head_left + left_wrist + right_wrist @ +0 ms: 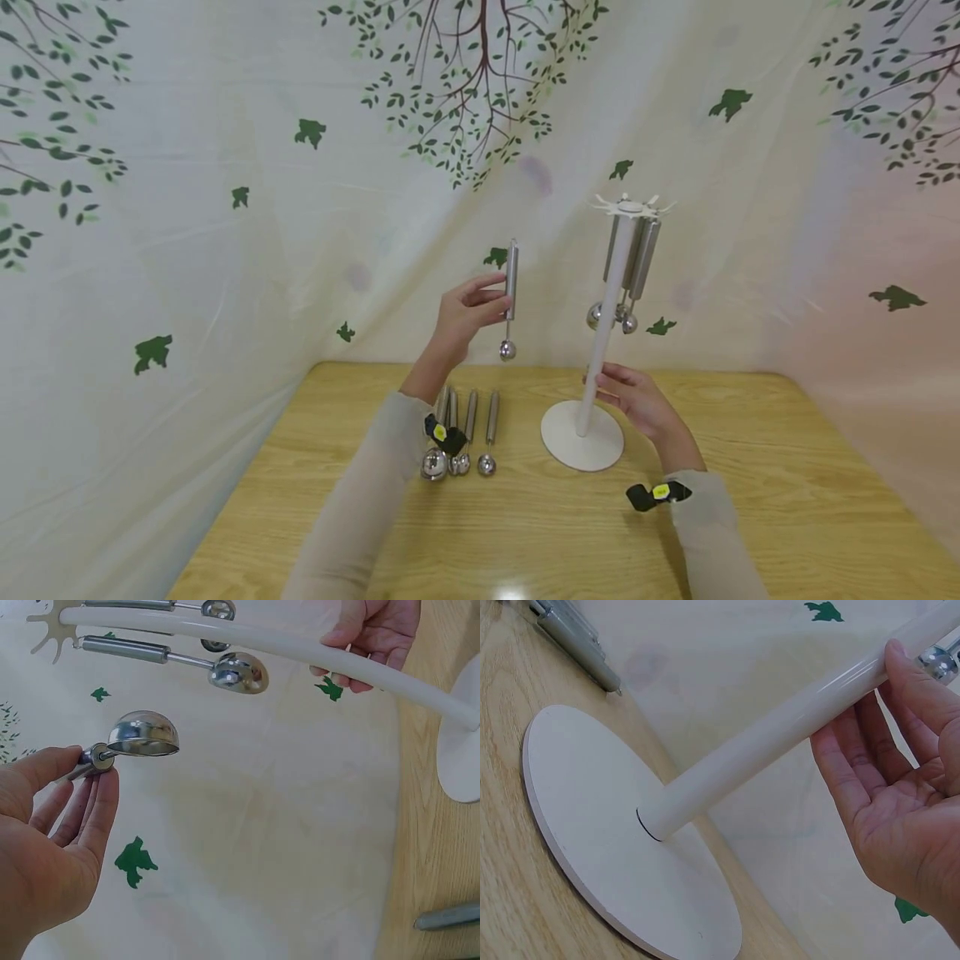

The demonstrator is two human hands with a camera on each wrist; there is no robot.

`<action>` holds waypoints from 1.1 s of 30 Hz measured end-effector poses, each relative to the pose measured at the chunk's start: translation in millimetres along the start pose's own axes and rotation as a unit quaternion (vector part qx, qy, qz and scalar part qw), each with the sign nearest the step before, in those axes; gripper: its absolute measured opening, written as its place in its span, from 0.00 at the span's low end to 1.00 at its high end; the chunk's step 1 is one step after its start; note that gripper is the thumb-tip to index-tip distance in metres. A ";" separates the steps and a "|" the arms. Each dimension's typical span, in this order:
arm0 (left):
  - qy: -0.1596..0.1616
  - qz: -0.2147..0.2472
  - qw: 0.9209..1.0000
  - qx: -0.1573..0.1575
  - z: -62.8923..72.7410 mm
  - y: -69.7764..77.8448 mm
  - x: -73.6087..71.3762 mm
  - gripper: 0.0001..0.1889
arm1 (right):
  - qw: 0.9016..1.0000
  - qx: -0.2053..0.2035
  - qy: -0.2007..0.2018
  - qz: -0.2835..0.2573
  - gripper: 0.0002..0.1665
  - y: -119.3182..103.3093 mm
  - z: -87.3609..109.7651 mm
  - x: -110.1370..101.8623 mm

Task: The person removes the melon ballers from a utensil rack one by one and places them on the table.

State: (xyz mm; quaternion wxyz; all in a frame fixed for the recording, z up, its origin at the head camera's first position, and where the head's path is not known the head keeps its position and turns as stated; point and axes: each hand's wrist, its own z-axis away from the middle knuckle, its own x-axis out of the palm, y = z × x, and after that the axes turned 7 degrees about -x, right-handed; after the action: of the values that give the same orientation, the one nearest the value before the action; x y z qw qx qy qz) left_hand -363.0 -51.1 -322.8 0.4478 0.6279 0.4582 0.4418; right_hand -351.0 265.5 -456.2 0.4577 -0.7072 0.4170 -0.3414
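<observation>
Between the thumb and fingers of my left hand point(463, 315) a steel scoop point(512, 279) is held upright in the air, its small round bowl point(144, 735) at the bottom. To its right stands a white rack point(606, 333) with a round base point(562, 437) and a ring of hooks point(630, 206) on top. Several steel scoops point(642, 262) hang from those hooks. My right hand point(643, 406) grips the rack's pole point(780, 735) low down, thumb on one side and fingers on the other. The held scoop is apart from the rack.
Several more scoops point(491, 421) lie side by side on the wooden table point(525, 525), left of the base; my left wrist partly covers them. A pale curtain point(225, 308) with leaf prints hangs behind the table.
</observation>
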 end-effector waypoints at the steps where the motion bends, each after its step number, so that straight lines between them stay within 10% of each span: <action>1: 0.002 0.001 1.000 -0.002 0.9 -1.9 -4.3 0.21 | 1.000 -0.003 -0.001 0.000 0.19 0.2 0.1 -0.2; 16: 0.020 -0.066 0.997 -0.038 26.7 -39.0 -71.9 0.24 | 1.000 0.000 -0.004 0.016 0.17 0.7 0.5 -3.1; 33: 0.044 -0.092 0.991 -0.089 47.9 -64.5 -112.6 0.26 | 1.000 -0.008 -0.014 -0.017 0.19 -1.2 -0.4 -1.8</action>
State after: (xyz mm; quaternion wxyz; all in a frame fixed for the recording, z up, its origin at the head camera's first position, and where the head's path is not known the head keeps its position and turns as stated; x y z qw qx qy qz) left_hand -349.7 -156.4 -411.4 0.5199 0.5208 0.4922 0.4650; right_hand -351.8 267.2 -455.1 0.4521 -0.7224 0.4014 -0.3356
